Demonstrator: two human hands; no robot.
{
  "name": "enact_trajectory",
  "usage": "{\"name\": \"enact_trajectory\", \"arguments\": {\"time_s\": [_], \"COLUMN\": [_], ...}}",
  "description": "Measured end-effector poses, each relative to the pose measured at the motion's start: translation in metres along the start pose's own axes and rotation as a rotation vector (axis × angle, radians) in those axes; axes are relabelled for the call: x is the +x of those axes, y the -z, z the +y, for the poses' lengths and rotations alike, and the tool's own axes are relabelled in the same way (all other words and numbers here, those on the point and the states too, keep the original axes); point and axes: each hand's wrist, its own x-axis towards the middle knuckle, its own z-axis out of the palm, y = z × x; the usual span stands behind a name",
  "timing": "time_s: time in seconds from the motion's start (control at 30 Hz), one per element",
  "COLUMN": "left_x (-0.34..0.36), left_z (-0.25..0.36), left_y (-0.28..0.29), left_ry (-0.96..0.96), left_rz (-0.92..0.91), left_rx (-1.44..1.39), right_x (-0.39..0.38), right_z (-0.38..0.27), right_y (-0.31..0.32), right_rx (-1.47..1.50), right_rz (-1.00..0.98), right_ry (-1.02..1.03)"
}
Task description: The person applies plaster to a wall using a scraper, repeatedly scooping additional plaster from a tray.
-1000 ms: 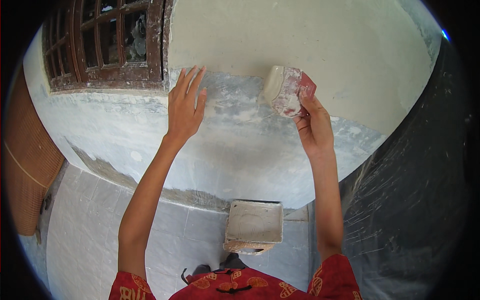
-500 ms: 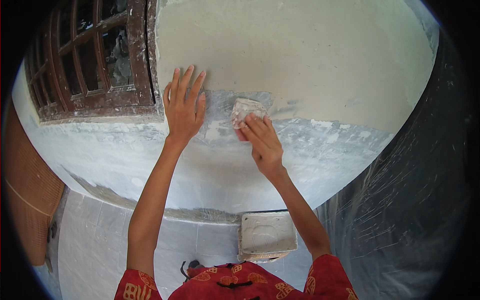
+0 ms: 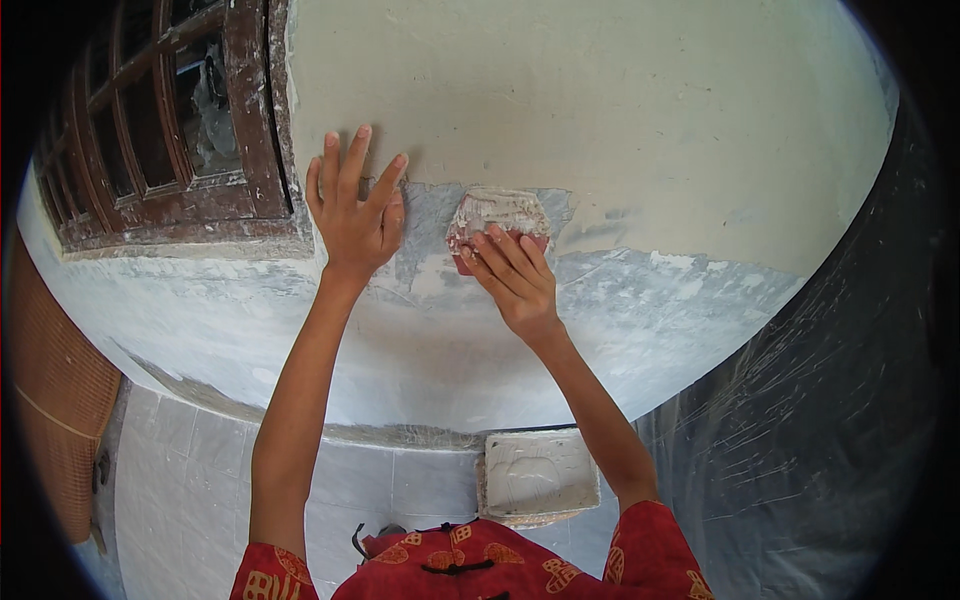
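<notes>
My right hand [image 3: 520, 285] grips a reddish putty spreader [image 3: 503, 208] caked with pale filler, its fingers laid over the near part of the blade. The spreader lies against the wall [image 3: 640, 120], on a bare grey patch between the smooth beige coat above and the patchy white-grey surface below. To its left, my left hand [image 3: 355, 220] is open beside the window corner, fingers spread and pointing up the wall, with nothing in it. Whether that palm presses on the wall cannot be made out.
A brown wooden window frame [image 3: 255, 150] with paint-spotted panes is at upper left. Below the wall, a filler-smeared rectangular tray [image 3: 540, 475] stands on grey floor tiles [image 3: 210, 475]. Dark splattered plastic sheeting [image 3: 790, 450] hangs at right; a rolled woven mat [image 3: 60, 400] is at far left.
The spreader has turned, so its caked blade now faces more squarely up the wall, and my right fingers lie flatter on it. My left hand's fingers have spread slightly wider.
</notes>
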Motion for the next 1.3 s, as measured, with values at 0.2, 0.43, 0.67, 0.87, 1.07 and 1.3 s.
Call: {"name": "enact_trajectory", "arguments": {"time_s": [0.2, 0.43, 0.67, 0.87, 1.07, 1.3], "left_x": [0.0, 0.003, 0.04, 0.033, 0.031, 0.033], "left_z": [0.0, 0.001, 0.017, 0.012, 0.012, 0.011], "left_y": [0.0, 0.0, -0.006, -0.012, -0.011, -0.006], "left_ry": [-0.058, 0.031, 0.037, 0.094, 0.088, 0.04], "left_rz": [0.023, -0.019, 0.031, 0.089, 0.083, 0.076], "left_rx": [0.023, 0.012, 0.036, -0.025, -0.009, 0.045], "right_x": [-0.02, -0.034, 0.022, 0.029, 0.043, 0.03], "right_z": [0.002, -0.034, -0.015, 0.006, -0.014, 0.008], "right_y": [-0.002, 0.041, 0.056, 0.061, 0.058, 0.064], "right_rx": [0.103, 0.306, 0.338, 0.176, 0.318, 0.196], "right_rz": [-0.087, -0.054, 0.365, 0.363, 0.386, 0.514], "right_ry": [-0.04, -0.101, -0.696, -0.705, -0.703, -0.799]}}
